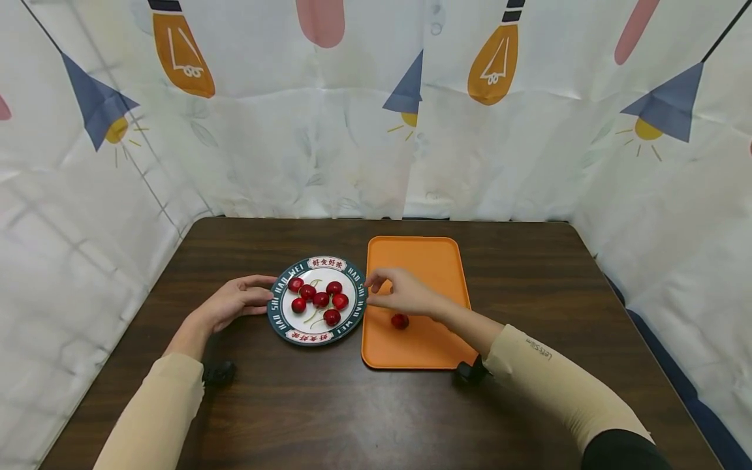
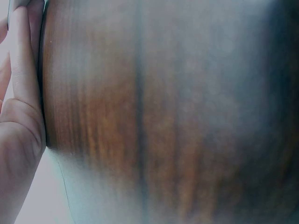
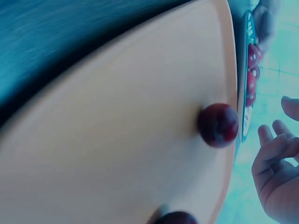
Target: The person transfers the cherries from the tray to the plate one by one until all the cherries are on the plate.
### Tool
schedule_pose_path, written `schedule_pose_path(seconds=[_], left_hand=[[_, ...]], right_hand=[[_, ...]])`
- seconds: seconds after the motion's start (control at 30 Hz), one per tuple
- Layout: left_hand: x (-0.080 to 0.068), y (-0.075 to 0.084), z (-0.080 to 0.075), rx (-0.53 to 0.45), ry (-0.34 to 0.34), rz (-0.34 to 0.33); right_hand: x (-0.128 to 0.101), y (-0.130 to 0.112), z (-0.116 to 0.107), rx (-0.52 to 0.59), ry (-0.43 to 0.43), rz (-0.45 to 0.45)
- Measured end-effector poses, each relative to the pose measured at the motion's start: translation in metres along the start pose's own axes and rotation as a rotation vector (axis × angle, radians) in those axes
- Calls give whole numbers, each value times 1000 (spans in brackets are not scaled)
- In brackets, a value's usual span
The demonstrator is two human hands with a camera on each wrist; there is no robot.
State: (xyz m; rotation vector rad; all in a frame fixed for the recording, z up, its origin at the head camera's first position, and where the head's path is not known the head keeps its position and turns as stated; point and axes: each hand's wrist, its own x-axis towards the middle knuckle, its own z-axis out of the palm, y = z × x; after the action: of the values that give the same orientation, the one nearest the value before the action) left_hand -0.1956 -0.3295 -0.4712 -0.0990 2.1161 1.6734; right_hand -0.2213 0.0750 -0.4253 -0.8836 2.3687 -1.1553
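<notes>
Several red cherries (image 1: 320, 299), some with green stems, lie on a round plate (image 1: 309, 339) with a white middle and a dark green lettered rim. My left hand (image 1: 232, 301) touches the plate's left rim with its fingers extended. Over the left part of an orange tray (image 1: 411, 352), close to the plate's right rim, is my right hand (image 1: 399, 292). Its thumb and fingers are apart in the right wrist view, and nothing shows between them. One cherry (image 1: 400, 321) shows on the tray in the head view; the right wrist view shows two, a whole cherry (image 3: 218, 125) and a cut-off cherry (image 3: 176, 218).
The plate and tray stand side by side on a dark brown wooden table (image 1: 376, 418). Behind it and at both sides hangs a pale curtain (image 1: 329, 156) printed with bulbs and lamps. The left wrist view mostly shows blurred table wood.
</notes>
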Motion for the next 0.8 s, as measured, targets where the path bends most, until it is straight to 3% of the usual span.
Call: schedule_pose_path(seconds=[0.4, 0.8], left_hand=[[0, 3, 1, -5, -9, 3], [0, 0, 0, -18, -14, 17]], right_hand=[[-32, 17, -17, -102, 15, 69], [-50, 29, -11, -140, -33, 92]])
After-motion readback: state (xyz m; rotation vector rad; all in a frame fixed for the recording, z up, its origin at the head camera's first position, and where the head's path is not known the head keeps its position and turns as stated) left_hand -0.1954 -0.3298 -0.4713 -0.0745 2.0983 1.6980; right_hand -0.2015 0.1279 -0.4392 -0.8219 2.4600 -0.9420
